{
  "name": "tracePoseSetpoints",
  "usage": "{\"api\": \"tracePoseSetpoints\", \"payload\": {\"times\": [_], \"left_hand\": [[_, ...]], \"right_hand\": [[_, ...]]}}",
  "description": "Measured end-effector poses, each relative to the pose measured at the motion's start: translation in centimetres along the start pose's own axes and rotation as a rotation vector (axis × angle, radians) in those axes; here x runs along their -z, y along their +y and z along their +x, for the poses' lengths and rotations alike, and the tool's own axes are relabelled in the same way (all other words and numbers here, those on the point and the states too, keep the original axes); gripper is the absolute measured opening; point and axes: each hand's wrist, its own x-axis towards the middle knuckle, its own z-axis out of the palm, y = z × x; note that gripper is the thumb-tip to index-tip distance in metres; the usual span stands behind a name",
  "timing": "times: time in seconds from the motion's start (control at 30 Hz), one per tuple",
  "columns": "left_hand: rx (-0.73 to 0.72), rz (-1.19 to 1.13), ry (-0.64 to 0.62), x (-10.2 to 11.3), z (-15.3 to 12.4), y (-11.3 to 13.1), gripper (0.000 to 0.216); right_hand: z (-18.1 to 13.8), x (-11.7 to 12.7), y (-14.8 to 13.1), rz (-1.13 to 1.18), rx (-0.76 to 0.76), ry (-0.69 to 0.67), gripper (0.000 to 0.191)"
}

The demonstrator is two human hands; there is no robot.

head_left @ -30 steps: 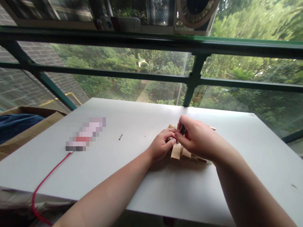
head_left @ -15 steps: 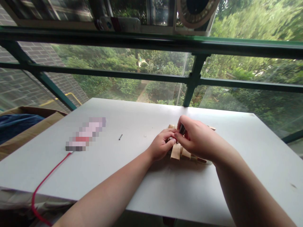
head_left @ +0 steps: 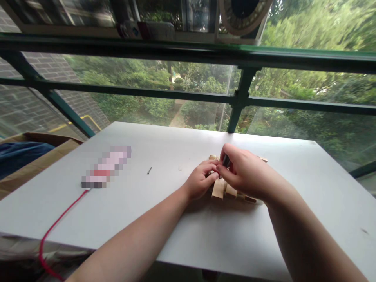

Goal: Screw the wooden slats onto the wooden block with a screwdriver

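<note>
Wood piece (head_left: 217,189) sits on the white table (head_left: 164,141), right of center, under both hands: pale, flat, straight-edged blocks and slats, matte, square-cut ends sticking out toward the near edge, one darker slot-like patch low on the right side. Most of its middle is covered by the hands, so full shape unclear. Right hand (head_left: 243,166) comes in over the top, thumb and index pinching a dark, smooth, roughly cylindrical tool (head_left: 226,160), held tilted; other fingers curled, tip contact hidden. Left hand (head_left: 201,180) is at the left end of the wood, fingers bent, thumb angled toward them, fingertips next to the right hand's; can't tell whether they're pinching something or just bracing. Table is smooth, slightly glossy laminate. On it, left of the hands: a thin dark metal pin (head_left: 149,170), straight, lying diagonally, and a small translucent scrap (head_left: 180,168) between pin and left hand. Farther left, a pixelated oblong item (head_left: 113,162), with a round red cable (head_left: 41,248) curving off the near edge. Cardboard box (head_left: 44,162) beside the table holds crumpled blue cloth (head_left: 23,152). Versus half a second ago: practically identical, same grip, wood and pin in the same spots.
</note>
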Motion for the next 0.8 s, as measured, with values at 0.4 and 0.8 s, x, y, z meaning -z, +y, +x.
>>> {"api": "tracePoseSetpoints", "payload": {"times": [0.4, 0.8], "left_hand": [[-0.006, 0.001, 0.003, 0.03, 0.00, 0.12, 0.018], [-0.008, 0.013, 0.007, 0.05, 0.06, 0.20, 0.017]], "right_hand": [[0.02, 0.08, -0.14, -0.017, 0.003, 0.009, 0.013], [0.07, 0.10, -0.04, -0.030, -0.003, 0.012, 0.014]]}}
